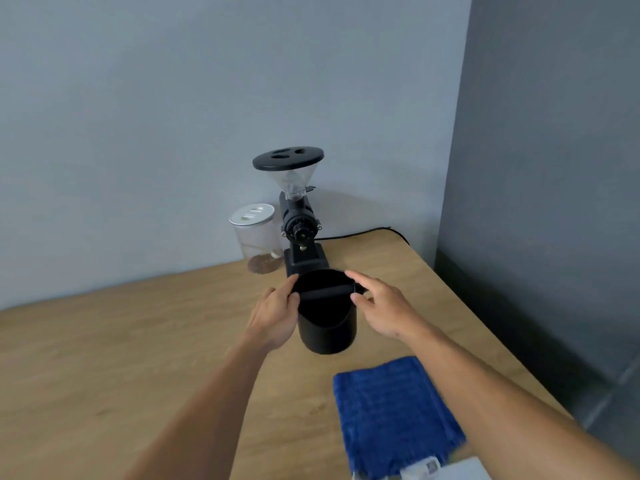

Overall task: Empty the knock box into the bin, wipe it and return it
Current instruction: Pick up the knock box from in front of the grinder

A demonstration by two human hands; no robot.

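Note:
The black round knock box (pixel 327 332) stands upright on the wooden table (pixel 138 341), just in front of the grinder. A black bar (pixel 327 292) crosses its open top. My left hand (pixel 277 315) grips the left end of the bar at the rim. My right hand (pixel 379 304) touches the bar's right end with thumb and forefinger, its other fingers spread. A folded blue cloth (pixel 391 414) lies flat on the table near me, partly under my right forearm. No bin is in view.
A black coffee grinder (pixel 299 223) with a clear hopper stands against the back wall, its cable (pixel 363 233) running right. A clear jar (pixel 258 239) with a white lid sits left of it. The table's right edge (pixel 460 296) drops beside a grey wall. Something white (pixel 450 469) lies at the bottom edge.

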